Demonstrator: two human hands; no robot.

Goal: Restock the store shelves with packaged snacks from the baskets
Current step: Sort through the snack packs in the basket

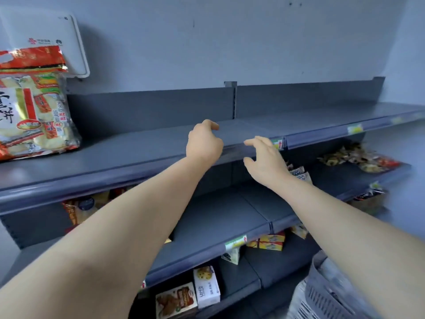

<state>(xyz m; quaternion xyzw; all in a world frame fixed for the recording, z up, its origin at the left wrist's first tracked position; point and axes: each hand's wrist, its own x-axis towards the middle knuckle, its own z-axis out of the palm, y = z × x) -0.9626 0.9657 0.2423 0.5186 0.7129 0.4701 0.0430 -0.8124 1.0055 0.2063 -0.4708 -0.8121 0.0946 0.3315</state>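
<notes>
Head view: at far left one big red-and-white cracker bag point(34, 104) stands upright on the top shelf point(138, 153), in front of a white wall box point(46, 42). It is the only stock seen on that shelf, so the restocking looks to be at an early stage there. Below it, a few packets point(80, 208) peek out at the left of the middle shelf point(218, 217). In the centre the left hand point(203, 143) hovers over the top shelf, fingers loosely curled and holding nothing. Just beside it the right hand point(266, 160) hangs at the shelf's front lip near a price tag point(277, 143), fingers loosely bent and a little spread, also holding nothing. Neither hand carries a snack, so the next pack probably has to come from the basket. Under the arms, boxes point(205, 286) sit on the lowest shelf and yellow boxes point(269, 242) on the one above. Further right a heap of small packs point(358, 157) lies on the middle shelf. At the bottom right the grey basket point(326, 293) stands low and well apart from the hands; what it holds is too blurred to tell. Most shelf room looks yet to be filled. Nothing blocks the top shelf, though the basket is a long reach down.
</notes>
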